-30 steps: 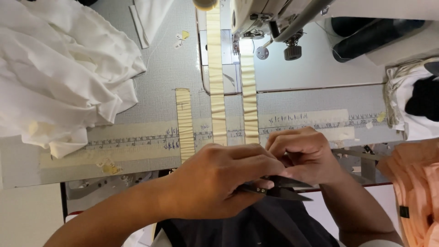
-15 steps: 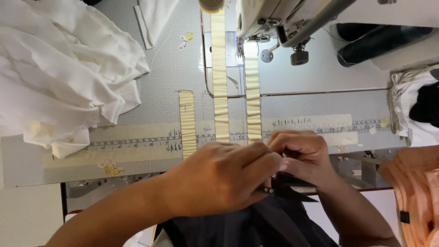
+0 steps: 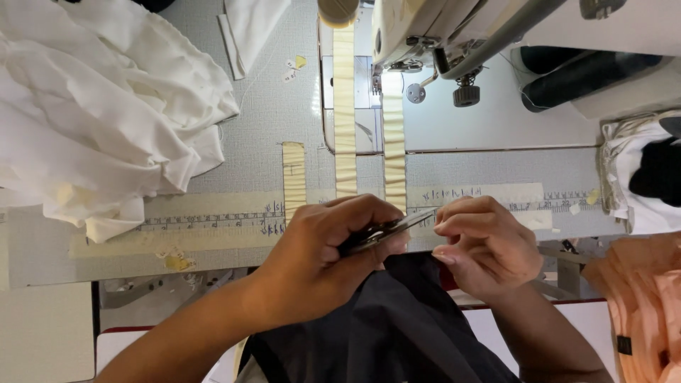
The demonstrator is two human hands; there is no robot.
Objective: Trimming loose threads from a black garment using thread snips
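Observation:
My left hand point(image 3: 319, 262) is closed around a small pair of metal snips point(image 3: 386, 230) whose blades point right, toward my other hand. My right hand point(image 3: 486, 245) pinches the top edge of a dark fabric piece point(image 3: 397, 326) that lies in my lap at the table's front edge. The snip tips sit just left of my right fingertips, above the fabric edge. Whether the blades touch a thread is too small to tell.
A sewing machine point(image 3: 440, 28) stands at the back with beige tape strips point(image 3: 345, 106) running toward me. A pile of white cloth point(image 3: 92, 120) fills the left of the grey table point(image 3: 269, 128). Peach fabric point(image 3: 645, 298) hangs at the right.
My hands were pressed together over the dark fabric. They have drawn slightly apart, and the snips have come up into view in my left hand.

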